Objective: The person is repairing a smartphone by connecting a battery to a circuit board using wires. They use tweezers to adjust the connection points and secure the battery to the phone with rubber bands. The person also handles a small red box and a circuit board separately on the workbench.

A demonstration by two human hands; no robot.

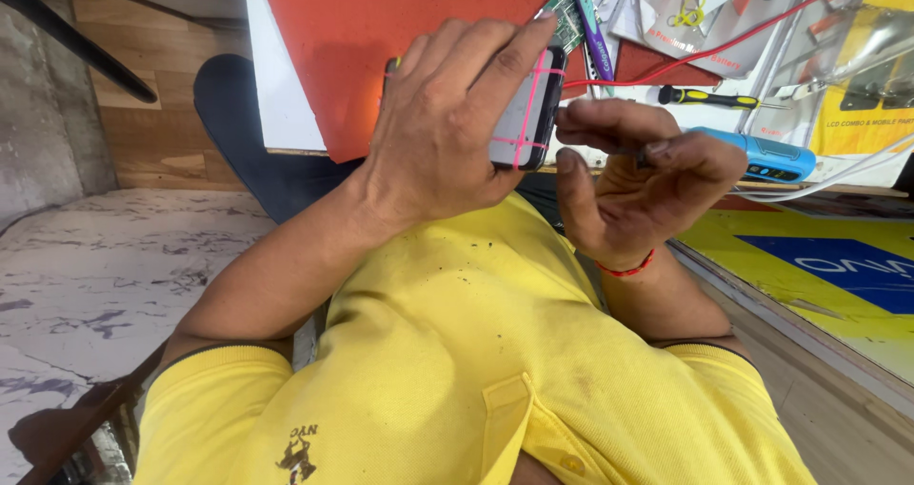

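Note:
My left hand (443,128) grips a dark phone (528,114) that is bound with pink rubber bands, the fingers wrapped over its back. My right hand (633,176), with a red thread on the wrist, is right beside the phone's edge. Its thumb and fingers pinch a small thin dark tool (630,149), most of which the fingers hide. Both hands are raised in front of my yellow shirt, above the edge of an orange-red work mat (371,28).
On the bench behind lie a yellow-and-black screwdriver (709,97), a blue hand-held tool (762,157), a red wire (733,39) and packets of parts. A yellow and blue panel (838,257) is at the right. A pale marbled floor (105,257) is at the left.

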